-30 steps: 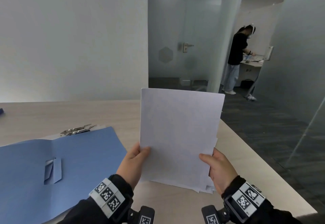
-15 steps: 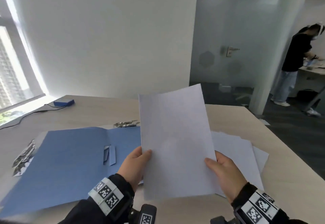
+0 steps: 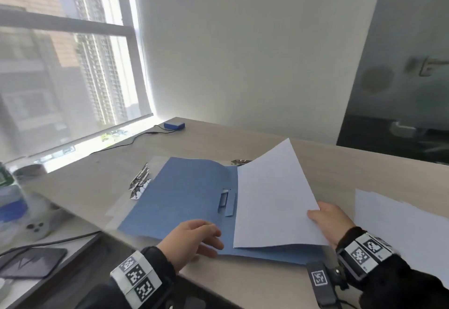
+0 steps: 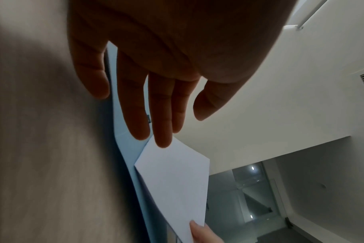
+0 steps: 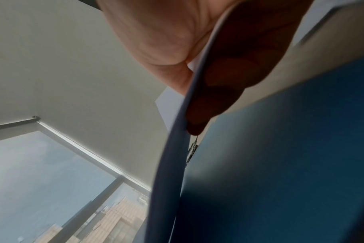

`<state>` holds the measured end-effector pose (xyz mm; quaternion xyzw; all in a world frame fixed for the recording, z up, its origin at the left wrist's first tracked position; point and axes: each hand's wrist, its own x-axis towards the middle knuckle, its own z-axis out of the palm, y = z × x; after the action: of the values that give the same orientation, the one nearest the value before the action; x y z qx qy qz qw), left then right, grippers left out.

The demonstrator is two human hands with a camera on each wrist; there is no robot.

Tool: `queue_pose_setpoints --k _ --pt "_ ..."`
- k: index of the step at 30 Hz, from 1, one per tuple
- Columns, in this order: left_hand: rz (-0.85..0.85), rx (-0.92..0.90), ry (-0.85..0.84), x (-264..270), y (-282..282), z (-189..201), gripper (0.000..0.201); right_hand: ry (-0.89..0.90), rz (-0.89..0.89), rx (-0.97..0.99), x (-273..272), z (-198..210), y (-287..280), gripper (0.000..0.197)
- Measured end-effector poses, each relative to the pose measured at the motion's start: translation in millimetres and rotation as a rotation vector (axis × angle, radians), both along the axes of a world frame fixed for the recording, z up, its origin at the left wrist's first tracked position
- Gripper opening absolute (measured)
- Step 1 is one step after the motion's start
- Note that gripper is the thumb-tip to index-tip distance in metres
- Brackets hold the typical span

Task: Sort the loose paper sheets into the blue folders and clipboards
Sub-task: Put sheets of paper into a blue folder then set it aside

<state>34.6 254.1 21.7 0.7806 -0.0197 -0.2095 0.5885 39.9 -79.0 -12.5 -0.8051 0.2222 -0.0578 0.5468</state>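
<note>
An open blue folder [image 3: 184, 197] lies flat on the wooden desk [image 3: 243, 143]. My right hand [image 3: 326, 221] pinches the right edge of a white paper sheet [image 3: 272, 199], held tilted over the folder's right half. The right wrist view shows the thumb above and fingers [image 5: 216, 105] below that sheet [image 5: 170, 164], with the folder [image 5: 291, 156] beneath. My left hand [image 3: 194, 238] hovers with relaxed fingers over the folder's near edge, holding nothing. In the left wrist view its fingers [image 4: 162, 121] spread above the folder [image 4: 125, 115], near the sheet's corner [image 4: 177, 180].
Clear clipboards with metal clips [image 3: 139, 183] lie under the folder's left side; another clip [image 3: 239, 162] shows behind it. More loose sheets [image 3: 398, 226] lie at the right. A blue box with a cable [image 3: 173, 125] sits by the window. A phone [image 3: 31, 262] lies lower left.
My left hand let go of the sheet and dropped toward the folder's near edge. The right hand carried the sheet left and down over the folder. The view swung left toward the window.
</note>
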Motion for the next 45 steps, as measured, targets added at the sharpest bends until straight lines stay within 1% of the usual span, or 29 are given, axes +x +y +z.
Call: queue_pose_setpoints --k 2,5,8,13,15,19,22,28,32,34,36,37,39,40,41,42,45 --pt "0.008 -0.047 -0.029 -1 7 -4 0.022 0.005 0.012 -0.001 5 1 13 0.014" --pt "0.035 -0.122 -0.088 2 19 -10 0.021 0.020 -0.003 0.047 3 1 29 0.017" --pt "0.114 -0.205 -0.169 5 26 -13 0.018 0.014 -0.028 0.105 1 -9 36 0.017" --pt "0.295 -0.463 -0.300 9 35 -12 0.013 0.012 -0.070 0.153 -4 -16 41 0.020" --pt "0.334 -0.567 -0.328 12 37 -9 0.009 -0.003 -0.075 0.164 -6 -15 43 0.021" --pt "0.281 -0.679 -0.357 13 33 2 0.007 -0.019 -0.072 0.186 -13 -11 45 0.023" --pt "0.246 -0.692 -0.370 12 27 3 0.009 -0.035 -0.052 0.259 -19 -9 43 0.021" --pt "0.228 -0.752 -0.374 11 22 2 0.012 -0.055 -0.035 0.307 -18 -14 40 0.022" --pt "0.234 -0.803 -0.326 14 16 4 0.006 -0.048 -0.035 0.312 -16 -16 40 0.023" --pt "0.237 -0.811 -0.261 21 10 2 0.009 -0.042 -0.037 0.316 -15 -17 39 0.023" --pt "0.249 -0.751 -0.158 30 2 1 0.015 -0.032 -0.032 0.314 -14 -17 40 0.024" --pt "0.253 -0.666 -0.117 37 -2 -2 0.016 -0.028 -0.033 0.316 -15 -16 41 0.025" --pt "0.193 -0.399 -0.075 50 -10 -9 0.012 -0.027 -0.037 0.325 -15 -16 40 0.025" --pt "0.137 -0.263 -0.062 53 -15 -12 0.017 -0.035 -0.034 0.330 -15 -17 40 0.024" --pt "0.089 -0.159 -0.042 56 -20 -17 0.026 -0.037 -0.030 0.332 -16 -16 40 0.023" --pt "0.069 -0.100 -0.013 57 -26 -19 0.032 -0.045 -0.027 0.328 -15 -17 39 0.022" --pt "0.056 -0.084 0.053 60 -39 -18 0.042 -0.042 0.001 0.311 -17 -15 39 0.024"
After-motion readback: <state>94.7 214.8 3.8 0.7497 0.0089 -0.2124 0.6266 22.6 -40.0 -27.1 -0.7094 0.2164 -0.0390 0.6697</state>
